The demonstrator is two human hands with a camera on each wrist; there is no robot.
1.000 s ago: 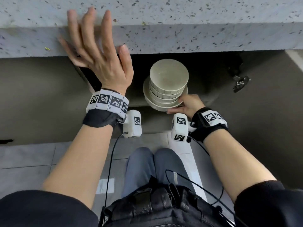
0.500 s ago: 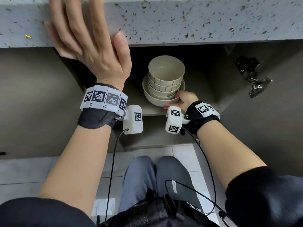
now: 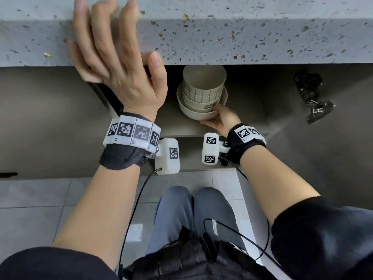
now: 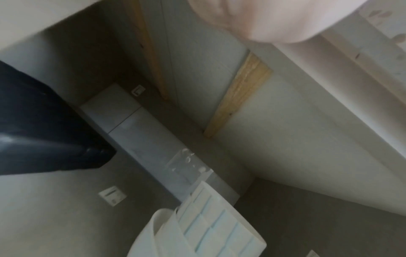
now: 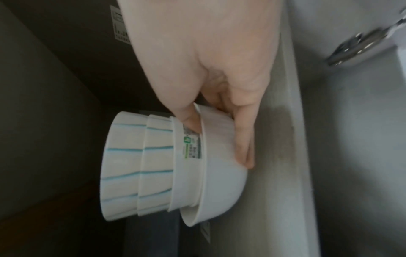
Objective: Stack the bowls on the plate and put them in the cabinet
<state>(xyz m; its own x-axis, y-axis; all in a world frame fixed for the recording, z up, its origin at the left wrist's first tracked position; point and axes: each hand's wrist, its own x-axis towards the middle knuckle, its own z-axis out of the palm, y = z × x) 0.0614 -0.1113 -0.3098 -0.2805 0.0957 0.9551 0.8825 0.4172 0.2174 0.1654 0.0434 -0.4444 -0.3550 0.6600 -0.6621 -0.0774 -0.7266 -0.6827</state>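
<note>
A stack of three cream bowls (image 3: 202,88), the upper two blue-striped, sits nested in a deep white plate (image 3: 193,114) inside the open cabinet, under the counter. My right hand (image 3: 219,118) grips the plate's near rim. The right wrist view shows its thumb (image 5: 189,118) on the rim against the bowls (image 5: 140,165) and its fingers (image 5: 241,147) under the plate (image 5: 222,179), close to the shelf (image 5: 276,165). Whether the plate rests on the shelf I cannot tell. My left hand (image 3: 113,55) lies flat against the counter's front edge, holding nothing. The stack (image 4: 211,226) also shows low in the left wrist view.
The speckled stone counter (image 3: 252,37) overhangs the cabinet opening. The cabinet shelf (image 3: 173,128) runs beneath the stack. The open door with its metal hinge (image 3: 312,98) stands to the right. A closed cabinet front (image 3: 44,118) is at the left. My knees (image 3: 193,209) are above a tiled floor.
My right hand has carried the stack forward and down, from in front of the opening to deeper under the counter by the shelf. My left hand has stayed on the counter edge.
</note>
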